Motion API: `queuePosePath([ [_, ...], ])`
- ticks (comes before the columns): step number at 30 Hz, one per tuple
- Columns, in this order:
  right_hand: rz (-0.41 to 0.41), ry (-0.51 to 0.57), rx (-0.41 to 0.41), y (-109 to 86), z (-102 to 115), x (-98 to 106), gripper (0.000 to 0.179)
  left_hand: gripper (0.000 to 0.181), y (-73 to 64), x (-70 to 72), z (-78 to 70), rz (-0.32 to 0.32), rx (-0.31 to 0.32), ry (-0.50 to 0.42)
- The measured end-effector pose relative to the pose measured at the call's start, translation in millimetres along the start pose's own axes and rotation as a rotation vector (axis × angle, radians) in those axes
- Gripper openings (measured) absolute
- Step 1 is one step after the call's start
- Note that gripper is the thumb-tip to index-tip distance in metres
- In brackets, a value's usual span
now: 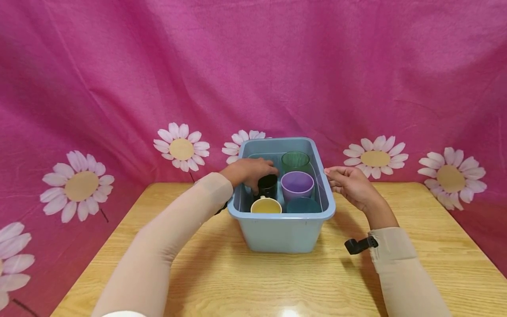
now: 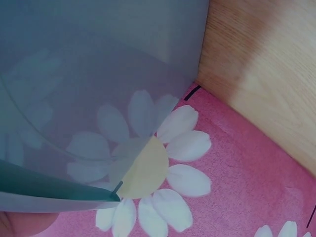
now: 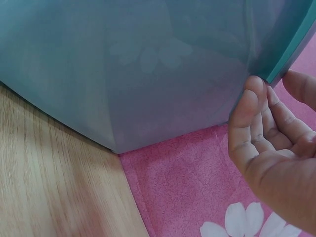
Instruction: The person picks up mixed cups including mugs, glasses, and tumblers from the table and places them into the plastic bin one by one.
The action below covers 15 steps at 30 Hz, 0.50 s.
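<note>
A light blue plastic tub point(image 1: 283, 233) stands on the table with several cups and glasses inside. My left hand point(image 1: 253, 171) reaches over its left rim and holds a black mug point(image 1: 268, 187), thumb on the near side and fingers across the top. In the left wrist view, a bit of that hand point(image 2: 27, 223) shows under the rim; the mug is hidden there. On the right side, my right hand point(image 1: 350, 182) pinches the tub's rim; in the right wrist view, its fingertips point(image 3: 254, 86) lie under the rim, with the thumb opposite.
Inside the tub are a yellow cup point(image 1: 266, 206) in front, a purple cup point(image 1: 297, 185), a green glass point(image 1: 295, 162) at the back and a teal vessel point(image 1: 303, 206) front right. The wooden table point(image 1: 222, 281) ends at a pink flowered cloth point(image 1: 253, 66) behind.
</note>
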State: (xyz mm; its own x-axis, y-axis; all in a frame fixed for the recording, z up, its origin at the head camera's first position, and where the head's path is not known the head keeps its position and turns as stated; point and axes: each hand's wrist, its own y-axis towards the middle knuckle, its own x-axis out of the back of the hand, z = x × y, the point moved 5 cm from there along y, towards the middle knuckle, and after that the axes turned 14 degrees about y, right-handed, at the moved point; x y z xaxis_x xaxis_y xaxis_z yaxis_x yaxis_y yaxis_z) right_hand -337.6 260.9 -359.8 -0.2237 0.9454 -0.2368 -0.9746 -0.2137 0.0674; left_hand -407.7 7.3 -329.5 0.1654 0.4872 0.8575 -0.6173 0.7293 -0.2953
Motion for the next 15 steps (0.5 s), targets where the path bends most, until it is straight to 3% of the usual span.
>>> queuePosePath([
  [15,0.006,-0.008,0.005,-0.8,0.1,0.7,0.018,0.077,-1.3,0.3,-0.2,-0.005,0.012,-0.008],
])
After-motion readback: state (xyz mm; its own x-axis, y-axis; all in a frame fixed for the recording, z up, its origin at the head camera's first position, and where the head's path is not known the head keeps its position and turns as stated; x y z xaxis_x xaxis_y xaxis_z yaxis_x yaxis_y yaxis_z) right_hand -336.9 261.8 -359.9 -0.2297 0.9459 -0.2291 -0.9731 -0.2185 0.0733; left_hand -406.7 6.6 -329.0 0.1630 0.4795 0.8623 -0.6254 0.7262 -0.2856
